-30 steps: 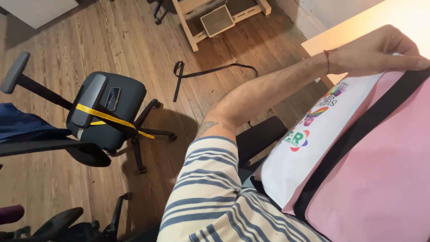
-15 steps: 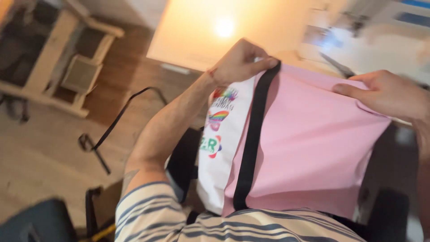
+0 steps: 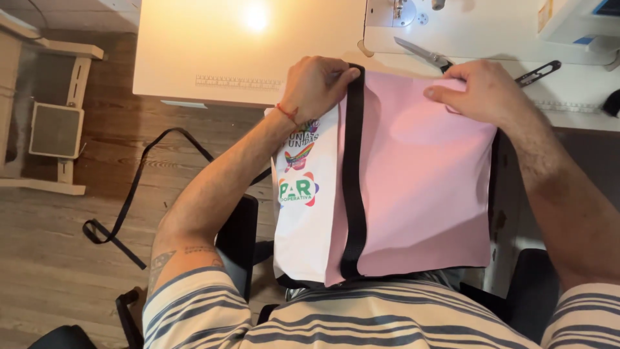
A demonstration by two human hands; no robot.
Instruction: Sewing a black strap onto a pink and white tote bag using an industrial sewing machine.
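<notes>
Head view: the left hand (image 3: 316, 84) pinches the top edge of the pink fabric (image 3: 420, 187) at its black strap (image 3: 353, 174), fingers closed on it. The right hand (image 3: 481, 90) presses flat on the fabric's far corner, fingers nearly closed. Scissors (image 3: 423, 53) lie on the bench (image 3: 194, 45) just beyond both hands

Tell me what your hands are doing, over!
Left hand pinching black strap at bag's top edge. Right hand pinning pink bag corner. Scissors on table just beyond.
</notes>
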